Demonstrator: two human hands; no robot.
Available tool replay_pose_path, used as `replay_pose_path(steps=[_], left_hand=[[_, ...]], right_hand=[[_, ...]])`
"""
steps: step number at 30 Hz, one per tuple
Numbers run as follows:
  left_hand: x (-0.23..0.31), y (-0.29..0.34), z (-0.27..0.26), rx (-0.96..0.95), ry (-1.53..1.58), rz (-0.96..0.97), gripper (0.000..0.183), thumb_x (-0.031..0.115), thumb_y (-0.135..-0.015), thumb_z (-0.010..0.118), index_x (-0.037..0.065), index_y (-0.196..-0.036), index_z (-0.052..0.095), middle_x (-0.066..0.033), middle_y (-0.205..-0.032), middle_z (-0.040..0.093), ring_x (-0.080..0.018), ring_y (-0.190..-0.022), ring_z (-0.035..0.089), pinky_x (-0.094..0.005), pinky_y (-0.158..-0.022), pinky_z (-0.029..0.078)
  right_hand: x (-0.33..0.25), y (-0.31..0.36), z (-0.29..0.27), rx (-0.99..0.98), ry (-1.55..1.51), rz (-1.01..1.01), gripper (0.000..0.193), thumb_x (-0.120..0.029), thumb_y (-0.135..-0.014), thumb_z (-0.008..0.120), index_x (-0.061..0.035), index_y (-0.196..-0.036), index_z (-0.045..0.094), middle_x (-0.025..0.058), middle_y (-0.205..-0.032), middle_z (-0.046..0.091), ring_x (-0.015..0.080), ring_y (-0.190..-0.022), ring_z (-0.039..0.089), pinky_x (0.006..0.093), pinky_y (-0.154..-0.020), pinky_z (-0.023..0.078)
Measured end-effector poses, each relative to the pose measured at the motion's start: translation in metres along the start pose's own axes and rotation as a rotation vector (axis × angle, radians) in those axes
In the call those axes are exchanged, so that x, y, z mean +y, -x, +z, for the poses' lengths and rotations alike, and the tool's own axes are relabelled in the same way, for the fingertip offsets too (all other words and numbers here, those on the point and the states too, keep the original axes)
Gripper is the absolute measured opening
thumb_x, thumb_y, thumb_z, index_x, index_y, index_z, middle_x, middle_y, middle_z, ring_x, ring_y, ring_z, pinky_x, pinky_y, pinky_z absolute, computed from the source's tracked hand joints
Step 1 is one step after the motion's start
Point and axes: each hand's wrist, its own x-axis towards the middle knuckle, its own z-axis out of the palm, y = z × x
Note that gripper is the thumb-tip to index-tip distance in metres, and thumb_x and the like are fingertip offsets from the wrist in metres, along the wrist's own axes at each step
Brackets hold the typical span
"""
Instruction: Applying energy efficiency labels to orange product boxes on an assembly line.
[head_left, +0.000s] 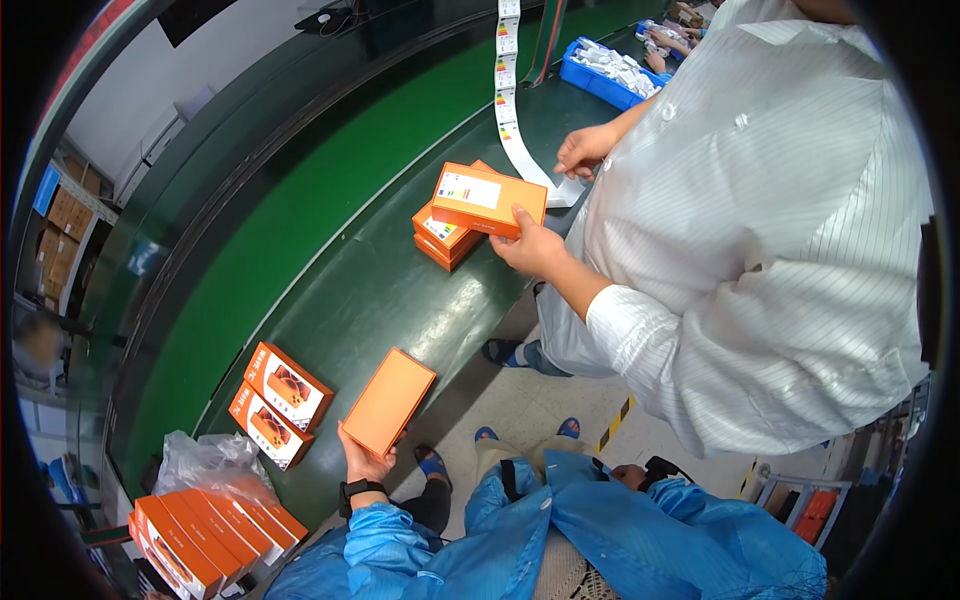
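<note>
My left hand (368,462), with a dark watch at its wrist, holds an orange box (390,402) from below and at its near end. The box's plain orange face is up. My right hand (629,476) is low beside my blue coat, its fingers mostly hidden. Two orange-and-white printed boxes (286,388) lie on the dark green worktop left of the held box. Across from me, a person in a pale striped shirt holds a labelled orange box (488,200) over a small stack of similar boxes (446,240). The person's other hand is at a strip of labels (515,145).
A row of orange boxes (205,540) stands at the lower left, beside a clear plastic bag (215,465). A green conveyor belt (290,220) runs along the worktop's far side. At the back, a blue crate (600,75) holds many small white pieces, with other people's hands nearby.
</note>
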Motion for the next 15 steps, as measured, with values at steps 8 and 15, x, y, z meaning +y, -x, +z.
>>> replay_pose_path(steps=[8,15], left_hand=[[-0.003,0.003,0.0,0.005,-0.006,0.011,0.083,0.079,-0.078,0.019,0.013,-0.111,0.055,-0.0142,-0.091,0.065,-0.029,-0.067,0.061,-0.0267,-0.04,0.037],[-0.004,-0.003,-0.023,-0.095,-0.057,0.031,0.081,0.079,-0.078,0.019,0.017,-0.116,0.055,-0.0109,-0.098,0.065,-0.0274,-0.07,0.063,-0.0279,-0.043,0.043]], right_hand=[[-0.004,0.01,-0.011,0.023,-0.025,0.041,0.035,-0.03,-0.074,0.065,-0.0065,-0.1,0.068,0.0149,-0.1,0.067,0.0286,-0.095,0.063,0.0353,-0.09,0.046],[0.007,-0.008,-0.01,-0.014,0.072,-0.06,0.036,-0.035,-0.079,0.062,-0.0094,-0.103,0.067,0.0143,-0.099,0.067,0.028,-0.093,0.064,0.0375,-0.087,0.047]])
